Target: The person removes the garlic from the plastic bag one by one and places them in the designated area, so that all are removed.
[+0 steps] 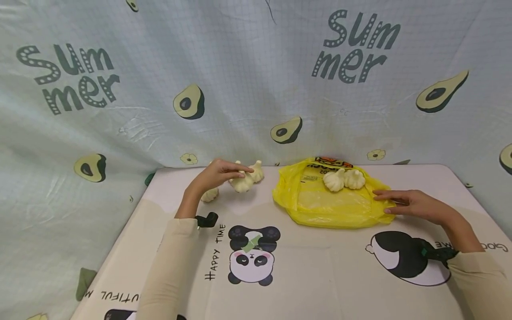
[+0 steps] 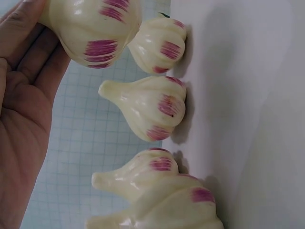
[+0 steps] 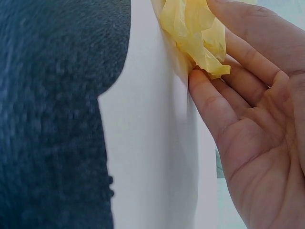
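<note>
My left hand (image 1: 218, 173) grips a garlic bulb (image 2: 95, 31) by its neck, with the fingers behind it. In the head view that bulb (image 1: 242, 184) is under the fingertips, beside another garlic bulb (image 1: 257, 172). One more garlic bulb (image 1: 210, 195) sits by the left wrist, partly hidden by the hand. My right hand (image 1: 420, 205) holds the right edge of a yellow plastic bag (image 1: 312, 212) between thumb and fingers. Two garlic bulbs (image 1: 344, 179) lie side by side on the bag. In the right wrist view, crumpled yellow plastic (image 3: 193, 28) lies between the thumb and fingers.
The pale tabletop (image 1: 304, 271) carries printed pandas and lettering. Behind it hangs a light curtain (image 1: 240, 58) with avocado prints, meeting the table's back edge. Several garlic bulbs (image 2: 157, 107) stand in a row near the left hand.
</note>
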`<state>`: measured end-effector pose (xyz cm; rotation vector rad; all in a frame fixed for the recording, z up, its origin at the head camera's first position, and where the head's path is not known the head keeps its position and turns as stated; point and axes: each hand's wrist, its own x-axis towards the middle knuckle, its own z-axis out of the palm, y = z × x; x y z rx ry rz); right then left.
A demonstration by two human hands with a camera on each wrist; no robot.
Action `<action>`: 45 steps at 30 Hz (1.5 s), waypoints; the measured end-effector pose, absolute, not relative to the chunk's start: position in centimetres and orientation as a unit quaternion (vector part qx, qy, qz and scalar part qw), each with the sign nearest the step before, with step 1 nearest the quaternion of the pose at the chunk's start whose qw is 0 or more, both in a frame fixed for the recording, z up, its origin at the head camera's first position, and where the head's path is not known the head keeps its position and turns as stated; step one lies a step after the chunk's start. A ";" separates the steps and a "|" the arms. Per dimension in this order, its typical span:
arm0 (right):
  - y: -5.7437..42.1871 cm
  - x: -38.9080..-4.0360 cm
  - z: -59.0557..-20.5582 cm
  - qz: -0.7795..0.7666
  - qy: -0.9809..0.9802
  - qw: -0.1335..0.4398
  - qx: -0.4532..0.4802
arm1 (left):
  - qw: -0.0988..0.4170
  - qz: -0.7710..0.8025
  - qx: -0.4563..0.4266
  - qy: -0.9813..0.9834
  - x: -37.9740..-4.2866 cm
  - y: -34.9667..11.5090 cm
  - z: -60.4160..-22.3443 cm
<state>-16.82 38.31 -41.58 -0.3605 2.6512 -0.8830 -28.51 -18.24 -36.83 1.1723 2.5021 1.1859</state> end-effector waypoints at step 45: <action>39.2 -17.6 -41.5 -0.358 0.905 0.179 -0.146 | 0.104 0.412 0.381 0.822 -28.2 -20.9 -37.9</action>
